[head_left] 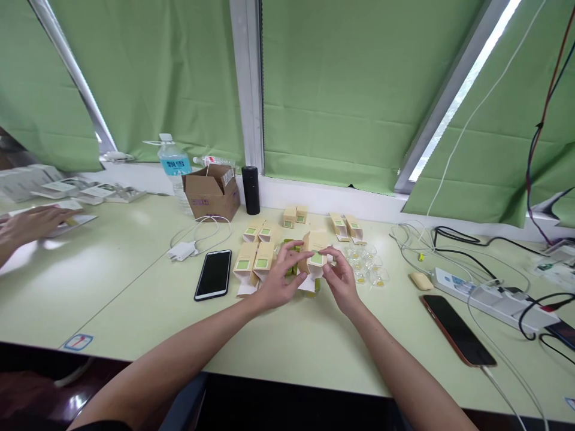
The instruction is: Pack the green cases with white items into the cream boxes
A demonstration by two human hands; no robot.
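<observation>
A small beige cardboard box (315,240) with a green square on its face and white flaps hanging at its lower end is held between both hands above the table. My left hand (284,280) grips its left side, thumb and fingers bent around it. On the right side, my right hand (343,280) has its fingertips pressed to the box. Similar boxes (245,261) stand just left of my left hand, some with open flaps. Green items, partly hidden, lie behind and under the held box. Right of my right hand is a cluster of small clear plastic pieces (369,261) with yellow bits.
More small boxes (345,227) stand at the back. A dark phone (214,274), white charger (182,251), brown carton (213,194) and black cylinder (250,190) are leftward. Rightward lie another phone (458,329), power strip (487,302) and cables. Another person's hand (38,222) works far left.
</observation>
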